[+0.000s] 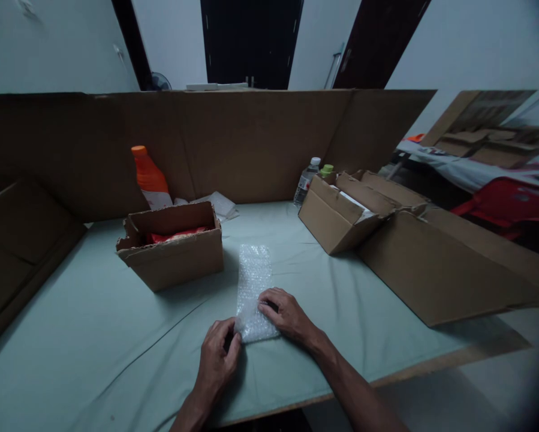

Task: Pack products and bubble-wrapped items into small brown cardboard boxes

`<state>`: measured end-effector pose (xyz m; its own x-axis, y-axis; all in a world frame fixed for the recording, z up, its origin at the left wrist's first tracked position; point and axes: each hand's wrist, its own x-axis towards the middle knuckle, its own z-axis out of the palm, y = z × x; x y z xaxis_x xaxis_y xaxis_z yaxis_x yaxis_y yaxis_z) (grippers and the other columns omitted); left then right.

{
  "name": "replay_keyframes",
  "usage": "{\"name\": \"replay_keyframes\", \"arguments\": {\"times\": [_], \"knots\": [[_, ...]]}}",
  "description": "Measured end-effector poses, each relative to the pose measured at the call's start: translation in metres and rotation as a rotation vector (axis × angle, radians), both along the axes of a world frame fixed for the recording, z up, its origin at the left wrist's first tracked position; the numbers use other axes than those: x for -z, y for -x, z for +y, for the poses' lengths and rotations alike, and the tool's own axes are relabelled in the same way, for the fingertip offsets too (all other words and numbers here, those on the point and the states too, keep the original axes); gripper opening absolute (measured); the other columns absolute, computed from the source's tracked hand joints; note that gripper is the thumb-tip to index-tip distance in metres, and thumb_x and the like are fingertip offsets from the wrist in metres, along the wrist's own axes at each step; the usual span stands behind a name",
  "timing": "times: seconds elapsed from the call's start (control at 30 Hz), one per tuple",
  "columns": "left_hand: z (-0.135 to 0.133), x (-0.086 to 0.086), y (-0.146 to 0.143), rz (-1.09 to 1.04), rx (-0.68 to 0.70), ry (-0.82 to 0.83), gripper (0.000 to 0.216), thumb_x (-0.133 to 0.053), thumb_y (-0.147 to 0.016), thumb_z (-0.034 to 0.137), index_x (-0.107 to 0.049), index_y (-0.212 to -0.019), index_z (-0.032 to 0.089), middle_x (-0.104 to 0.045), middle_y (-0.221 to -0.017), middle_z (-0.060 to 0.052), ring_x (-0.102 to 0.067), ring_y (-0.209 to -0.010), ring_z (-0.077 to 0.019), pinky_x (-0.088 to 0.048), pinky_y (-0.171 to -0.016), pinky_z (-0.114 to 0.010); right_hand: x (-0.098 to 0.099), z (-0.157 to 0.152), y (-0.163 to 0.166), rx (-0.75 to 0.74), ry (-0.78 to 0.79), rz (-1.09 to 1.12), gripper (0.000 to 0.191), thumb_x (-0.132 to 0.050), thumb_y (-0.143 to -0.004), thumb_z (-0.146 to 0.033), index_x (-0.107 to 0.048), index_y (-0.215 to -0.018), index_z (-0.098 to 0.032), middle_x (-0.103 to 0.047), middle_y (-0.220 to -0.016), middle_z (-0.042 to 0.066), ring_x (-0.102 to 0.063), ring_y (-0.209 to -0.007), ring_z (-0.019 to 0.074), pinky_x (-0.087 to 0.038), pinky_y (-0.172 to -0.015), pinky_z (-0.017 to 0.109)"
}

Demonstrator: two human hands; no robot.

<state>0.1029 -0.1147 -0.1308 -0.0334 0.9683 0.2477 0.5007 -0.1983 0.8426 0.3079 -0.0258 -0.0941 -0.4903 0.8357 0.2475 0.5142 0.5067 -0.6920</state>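
My left hand (pixel 217 354) and right hand (pixel 287 313) pinch the near end of the bubble wrap (pixel 252 276); beyond them it lies flat, not yet rolled.

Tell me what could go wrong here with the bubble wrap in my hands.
Only the near end of the bubble wrap is held by the left hand and right hand, so its loose far end might skew. The wrinkled cloth could bunch underneath. The open box sits close and might get nudged.
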Motion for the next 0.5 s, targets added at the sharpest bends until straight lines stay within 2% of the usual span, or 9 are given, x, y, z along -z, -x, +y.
{"name": "replay_keyframes", "arguments": {"times": [0.5], "knots": [[-0.0001, -0.0054, 0.0013, 0.018, 0.010, -0.016, 0.023, -0.053, -0.089, 0.028, -0.069, -0.101, 0.018, -0.073, -0.092, -0.008, -0.067, -0.085, -0.0223, -0.054, -0.076, -0.035, -0.0038, -0.0017, -0.0001, -0.003, 0.012, -0.012, 0.007, -0.059, -0.088, -0.018, -0.065, -0.086, -0.020, -0.071, -0.090, 0.004, -0.062, -0.087, 0.0201, -0.047, -0.083, 0.033]]}}
